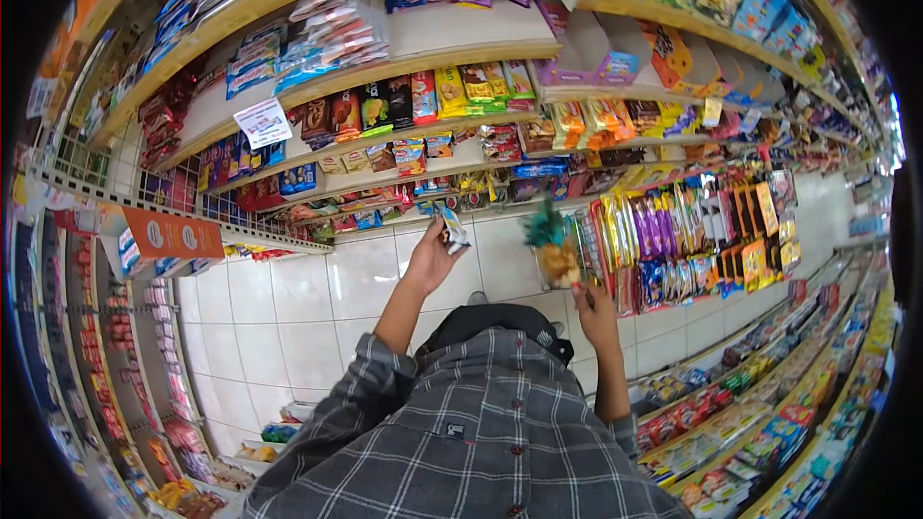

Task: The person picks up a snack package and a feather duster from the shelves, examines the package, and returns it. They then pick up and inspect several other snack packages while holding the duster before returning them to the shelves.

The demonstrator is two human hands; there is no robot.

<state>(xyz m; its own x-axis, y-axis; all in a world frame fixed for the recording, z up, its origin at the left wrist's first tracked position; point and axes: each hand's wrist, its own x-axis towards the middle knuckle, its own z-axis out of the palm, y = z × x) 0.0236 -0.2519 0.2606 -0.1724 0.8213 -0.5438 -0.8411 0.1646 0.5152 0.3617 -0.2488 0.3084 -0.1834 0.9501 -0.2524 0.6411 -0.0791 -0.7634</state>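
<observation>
My left hand [429, 261] is closed around a small snack packet [453, 230], white and blue, raised in front of the shelves. On the other side, my right hand [596, 312] grips the handle end of a feather duster [552, 245]. Its teal and tan tufts are smeared by motion and point toward the shelf. The duster overlaps the left edge of a low display of upright snack packs [657, 231] in this view.
Tiered shelves [452, 38] of packaged biscuits and snacks rise ahead. A wire rack [91, 159] and an orange sign [173, 234] stand at left. More stocked shelves [750, 413] run along the right. White floor tiles [303, 290] show between them.
</observation>
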